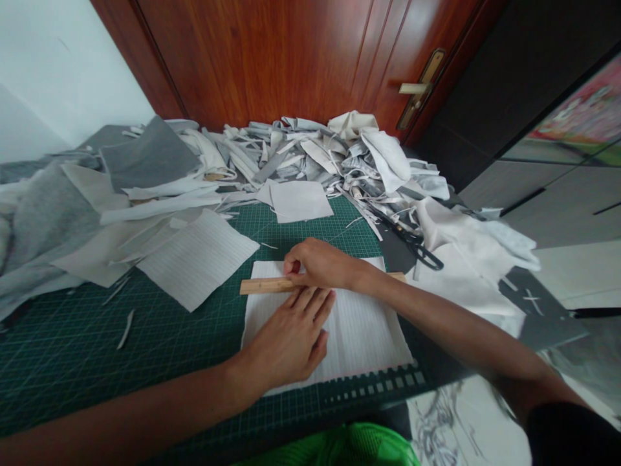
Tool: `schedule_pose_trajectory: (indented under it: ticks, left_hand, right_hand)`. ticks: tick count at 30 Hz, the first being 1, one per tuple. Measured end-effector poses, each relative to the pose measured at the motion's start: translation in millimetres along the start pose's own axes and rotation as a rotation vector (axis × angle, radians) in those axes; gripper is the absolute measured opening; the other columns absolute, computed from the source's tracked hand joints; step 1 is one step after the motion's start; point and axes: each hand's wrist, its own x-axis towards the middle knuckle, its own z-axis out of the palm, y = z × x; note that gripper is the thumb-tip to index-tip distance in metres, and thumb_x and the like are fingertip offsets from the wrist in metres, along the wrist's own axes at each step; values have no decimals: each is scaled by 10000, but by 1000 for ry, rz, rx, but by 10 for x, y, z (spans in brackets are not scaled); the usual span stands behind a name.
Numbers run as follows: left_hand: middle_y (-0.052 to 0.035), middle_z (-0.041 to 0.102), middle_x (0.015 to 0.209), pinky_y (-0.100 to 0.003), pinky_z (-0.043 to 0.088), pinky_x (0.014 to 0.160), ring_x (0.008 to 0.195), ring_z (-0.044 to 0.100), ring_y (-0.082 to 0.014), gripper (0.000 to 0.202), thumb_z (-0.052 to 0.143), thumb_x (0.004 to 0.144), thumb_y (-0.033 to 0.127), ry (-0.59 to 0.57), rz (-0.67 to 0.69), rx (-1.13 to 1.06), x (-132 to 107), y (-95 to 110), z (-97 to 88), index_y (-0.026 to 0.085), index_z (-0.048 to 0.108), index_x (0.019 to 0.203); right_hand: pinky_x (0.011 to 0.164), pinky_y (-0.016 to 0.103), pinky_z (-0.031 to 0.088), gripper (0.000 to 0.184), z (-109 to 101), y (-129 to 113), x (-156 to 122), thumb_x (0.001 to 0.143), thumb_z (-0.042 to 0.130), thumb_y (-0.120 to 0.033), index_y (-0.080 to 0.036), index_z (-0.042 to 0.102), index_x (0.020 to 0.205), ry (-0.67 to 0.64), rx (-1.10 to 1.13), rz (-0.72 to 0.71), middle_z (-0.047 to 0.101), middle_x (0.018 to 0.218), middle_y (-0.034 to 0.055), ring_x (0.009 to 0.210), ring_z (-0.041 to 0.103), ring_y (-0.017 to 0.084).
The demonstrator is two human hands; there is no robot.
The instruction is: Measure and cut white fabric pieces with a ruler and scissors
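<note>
A wooden ruler (272, 285) lies across the top of a white ribbed fabric sheet (361, 330), which rests on a green cutting mat (121, 343). My right hand (317, 263) grips the ruler from above, with its fingertips on the wood. My left hand (286, 343) lies flat on the fabric just below the ruler, fingers spread and holding nothing. Black-handled scissors (412, 239) rest on pale fabric pieces beyond my right hand.
A large heap of white and grey fabric scraps (310, 155) covers the far side of the table, against a wooden door (272, 58). Grey felt (48, 220) and loose ribbed sheets (196, 259) lie at left. A green object (344, 450) sits at the bottom edge.
</note>
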Motion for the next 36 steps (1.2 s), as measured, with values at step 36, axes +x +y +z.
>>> schedule_pose_trajectory:
  ticks: [36]
  left_hand:
    - [-189, 358, 1681, -457, 240, 1262, 1565, 319, -338, 651, 304, 1088, 432, -16, 18, 55, 3, -7, 11, 40, 388, 1601]
  right_hand:
    - [665, 248, 416, 82, -200, 374, -535, 895, 730, -203, -153, 785, 859, -7, 1, -21, 773, 813, 39, 697, 652, 127]
